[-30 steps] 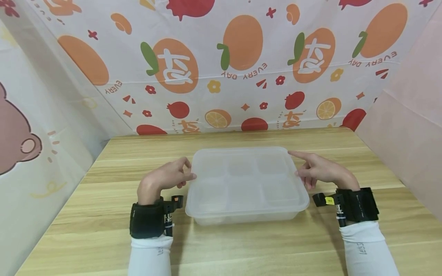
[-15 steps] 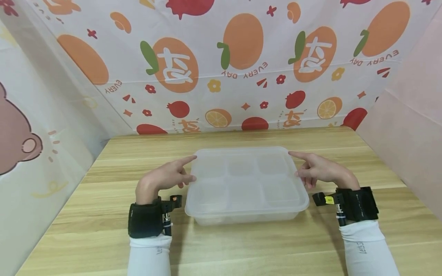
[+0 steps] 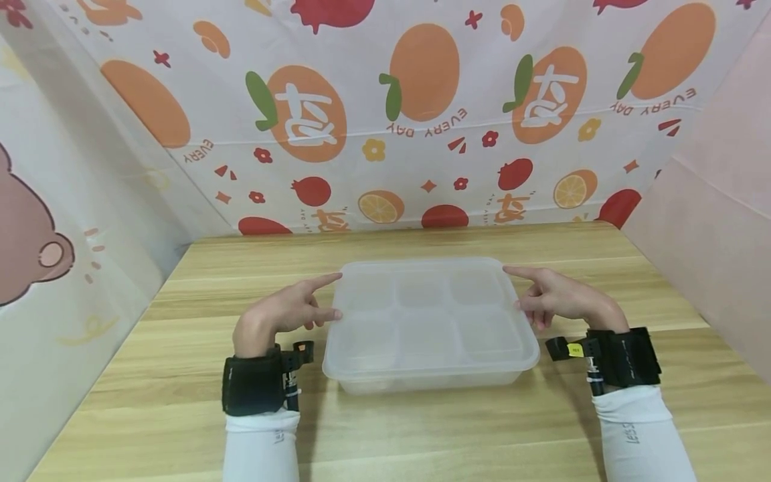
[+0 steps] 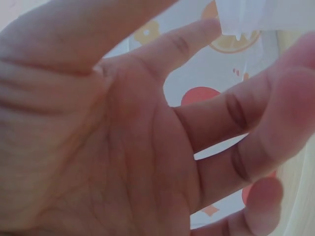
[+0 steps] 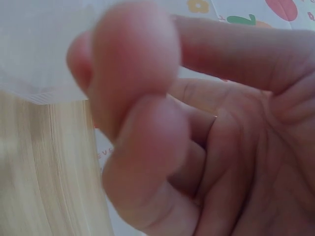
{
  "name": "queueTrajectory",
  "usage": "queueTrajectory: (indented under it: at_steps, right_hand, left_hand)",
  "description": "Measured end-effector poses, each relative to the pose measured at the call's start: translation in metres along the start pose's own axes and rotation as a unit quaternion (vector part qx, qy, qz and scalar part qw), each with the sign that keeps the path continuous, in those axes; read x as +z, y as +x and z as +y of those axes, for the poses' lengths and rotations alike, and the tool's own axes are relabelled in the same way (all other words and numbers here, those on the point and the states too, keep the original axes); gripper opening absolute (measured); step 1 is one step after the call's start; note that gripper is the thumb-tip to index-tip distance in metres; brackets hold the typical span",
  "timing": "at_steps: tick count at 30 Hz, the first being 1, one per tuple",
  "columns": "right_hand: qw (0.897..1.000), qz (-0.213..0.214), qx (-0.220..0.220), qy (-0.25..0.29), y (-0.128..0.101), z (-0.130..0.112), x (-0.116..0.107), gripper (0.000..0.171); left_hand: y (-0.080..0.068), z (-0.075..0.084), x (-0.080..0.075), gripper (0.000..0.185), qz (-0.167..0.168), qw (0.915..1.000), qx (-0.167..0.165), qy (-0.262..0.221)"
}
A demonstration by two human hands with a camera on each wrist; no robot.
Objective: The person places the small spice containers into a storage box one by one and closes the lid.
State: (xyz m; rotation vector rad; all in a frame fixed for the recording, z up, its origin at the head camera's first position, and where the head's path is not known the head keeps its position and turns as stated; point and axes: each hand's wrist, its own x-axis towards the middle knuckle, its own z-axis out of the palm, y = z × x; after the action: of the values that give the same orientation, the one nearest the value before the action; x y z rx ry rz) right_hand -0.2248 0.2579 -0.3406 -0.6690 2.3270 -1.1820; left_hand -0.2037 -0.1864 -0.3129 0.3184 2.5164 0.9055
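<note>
Nearest the camera: two white sleeves with black wrist straps, one [image 3: 253, 385] on the left arm, one [image 3: 623, 357] on the right. Both carry small camera mounts.

Left hand [image 3: 280, 314]: index finger extended, tip at the far-left corner of the translucent rectangular plastic container [image 3: 430, 321]. Thumb tip meets the container's left rim, nearer than the index tip. Other fingers loosely bent below, holding nothing. Left wrist view: palm [image 4: 98, 147] fills the frame, fingers spread, index tip reaching the container's corner [image 4: 238, 17].

Right hand [image 3: 563, 298]: mirror pose. Index extended to the far-right corner, thumb against the right rim just nearer than that. Remaining fingers curled under. Right wrist view: blurred, thumb up against the cloudy plastic edge [image 5: 39, 54]; cannot tell how firm the contact is.

Container sits between the two hands, flat on the light wood-grain table [image 3: 421, 428], lid on. Six compartments show faintly through the lid, in two rows of three.

Beyond the fingertips: bare table strip, then a white backdrop cloth printed with oranges and pomegranates [image 3: 421, 100]. Past the left hand, a sheet with a brown cartoon bear [image 3: 30, 241]. Past the right hand, a plain pink panel [image 3: 711, 214].
</note>
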Motion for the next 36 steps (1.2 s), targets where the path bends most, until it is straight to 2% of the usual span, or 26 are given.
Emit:
queueTrajectory:
  at_steps: [12, 36]
  right_hand:
    - [1.000, -0.005, 0.003, 0.001, 0.0006, -0.0005, 0.0013, 0.074]
    - [1.000, -0.006, 0.009, 0.010, 0.0000, -0.0011, 0.0020, 0.075]
  left_hand:
    - [0.0035, -0.0058, 0.0029, 0.080, 0.001, 0.9998, 0.003, -0.018]
    - [0.0051, -0.0096, 0.0028, 0.083, 0.003, 0.9998, 0.008, -0.019]
